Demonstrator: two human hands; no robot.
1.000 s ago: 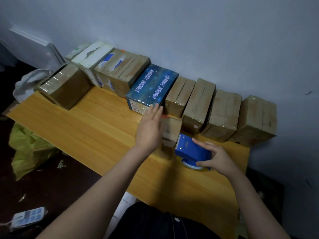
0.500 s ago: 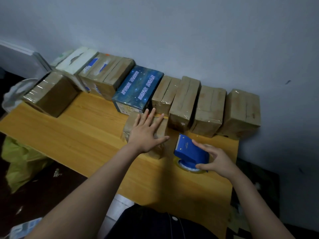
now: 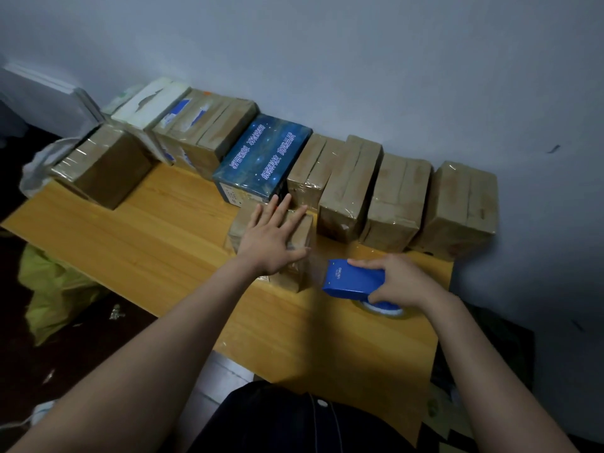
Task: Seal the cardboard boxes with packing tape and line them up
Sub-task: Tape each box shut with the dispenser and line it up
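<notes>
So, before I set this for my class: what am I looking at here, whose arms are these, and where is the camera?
There is no machine: you see a person's bare left hand and right hand. They are filmed by one wide-angle camera worn on the head, looking forward and down, so both forearms enter from the bottom edge. The surface is a wooden table against a wall. Along the wall stands a row of taped brown boxes with one dark blue printed box among them. Another brown box sits apart at the left end. The left hand lies flat, fingers straight, on a small brown box in front of the row. The right hand grips a blue tape dispenser, its tape roll underneath.
</notes>
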